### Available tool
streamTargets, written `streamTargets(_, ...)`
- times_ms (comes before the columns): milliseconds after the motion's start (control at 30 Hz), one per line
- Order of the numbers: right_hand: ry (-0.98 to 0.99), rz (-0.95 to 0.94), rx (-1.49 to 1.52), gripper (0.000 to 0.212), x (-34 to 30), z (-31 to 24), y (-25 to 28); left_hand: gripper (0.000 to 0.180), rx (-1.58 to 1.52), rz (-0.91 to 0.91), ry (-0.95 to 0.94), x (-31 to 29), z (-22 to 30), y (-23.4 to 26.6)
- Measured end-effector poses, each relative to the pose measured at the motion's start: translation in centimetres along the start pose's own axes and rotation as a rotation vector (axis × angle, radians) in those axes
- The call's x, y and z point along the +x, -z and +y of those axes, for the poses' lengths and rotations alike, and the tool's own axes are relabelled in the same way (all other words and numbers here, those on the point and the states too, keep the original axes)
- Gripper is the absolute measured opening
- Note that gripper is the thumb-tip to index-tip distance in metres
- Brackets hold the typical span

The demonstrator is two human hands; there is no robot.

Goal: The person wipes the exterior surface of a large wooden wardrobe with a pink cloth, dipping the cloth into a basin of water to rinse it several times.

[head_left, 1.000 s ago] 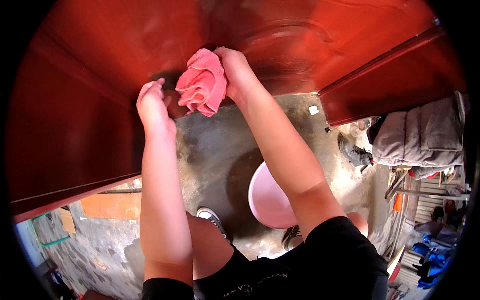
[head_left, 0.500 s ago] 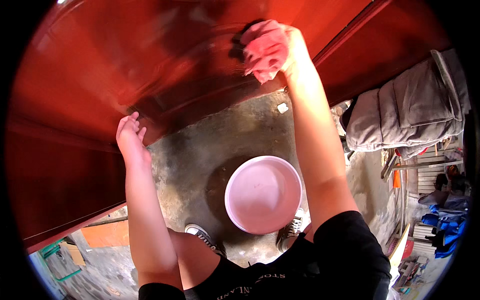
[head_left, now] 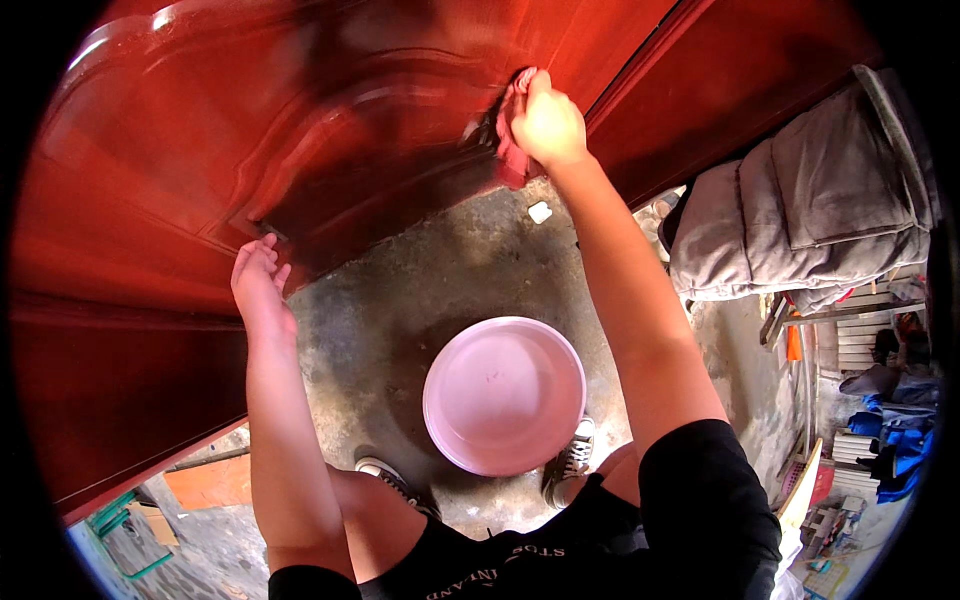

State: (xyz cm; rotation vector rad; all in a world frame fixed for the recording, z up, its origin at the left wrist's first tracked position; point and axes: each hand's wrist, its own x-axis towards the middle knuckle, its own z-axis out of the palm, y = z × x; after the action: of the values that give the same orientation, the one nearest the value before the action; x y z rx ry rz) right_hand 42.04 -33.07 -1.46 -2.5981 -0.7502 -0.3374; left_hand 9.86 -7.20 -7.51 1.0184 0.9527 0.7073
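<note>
Right hand [head_left: 545, 125] clutching a pink cloth [head_left: 510, 140] flat against the red door [head_left: 300, 130], left hand [head_left: 260, 280] open with fingers loose, resting on the door's lower panel edge, pink basin [head_left: 503, 393] on the concrete floor [head_left: 400, 300] between the feet, grey padded bundle [head_left: 800, 210] off right

Both arms reached forward, the right one higher and farther out.

The right hand [head_left: 545, 125] was raised with its back to the camera, fingers curled in a closed grip, the forearm bare and the upper arm in a black sleeve. The left hand [head_left: 260, 283] sat lower, fingers loosely bent and together, palm turned inward, its forearm bare and nearly straight.
</note>
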Motion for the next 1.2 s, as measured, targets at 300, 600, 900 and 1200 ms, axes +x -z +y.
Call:
streamTargets(300, -0.127, -0.112, -0.085, 0.023, -1.5, 0.9, -7.2, 0.009, 0.088, -0.043, -0.006, -0.9, -0.3, 0.1)
streamTargets(600, -0.28, -0.204, -0.066, 0.035, -5.2, 2.6, -16.9, 0.01, 0.045, -0.06, -0.051, -0.9, 1.4, 1.0)
streamTargets(900, -0.061, -0.415, -0.024, 0.043, -10.4, -11.4, -19.0, 0.009, -0.069, 0.138, -0.06, 1.1, 4.1, 4.8)
streamTargets(1200, -0.109, -0.528, 0.393, 0.038, -16.6, -31.9, -22.3, 0.011, -0.128, 0.13, -0.097, 1.4, 5.8, 7.7)
